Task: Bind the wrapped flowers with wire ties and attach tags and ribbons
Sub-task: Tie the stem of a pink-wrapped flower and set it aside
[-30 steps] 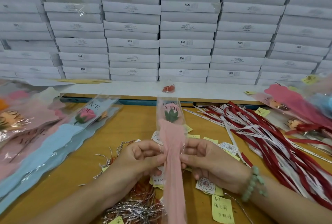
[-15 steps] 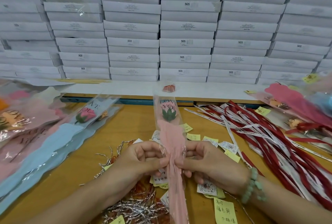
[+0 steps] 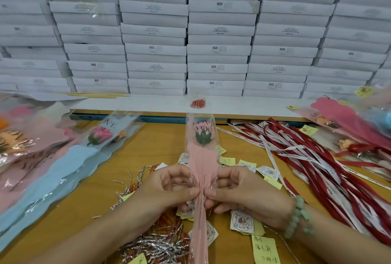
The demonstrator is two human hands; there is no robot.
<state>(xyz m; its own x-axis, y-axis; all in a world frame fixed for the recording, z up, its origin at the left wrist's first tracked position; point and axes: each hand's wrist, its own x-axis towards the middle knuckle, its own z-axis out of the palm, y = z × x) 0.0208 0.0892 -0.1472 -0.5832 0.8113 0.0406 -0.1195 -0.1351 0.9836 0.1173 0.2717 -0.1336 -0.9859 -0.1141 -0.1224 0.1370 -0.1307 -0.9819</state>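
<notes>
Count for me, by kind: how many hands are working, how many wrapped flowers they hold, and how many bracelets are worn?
hands: 2, the left hand and the right hand
wrapped flower: 1, pinched by both hands
green bead bracelet: 1, on the right wrist
total: 4

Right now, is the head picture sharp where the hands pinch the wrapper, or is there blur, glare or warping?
Head view: sharp at the centre, where left hand and right hand pinch the wrapped flower; the wide lens bows the white boxes near the edges; the bouquets at far right are smeared; glints on the blue wrappers at left; soft, even light.
</notes>
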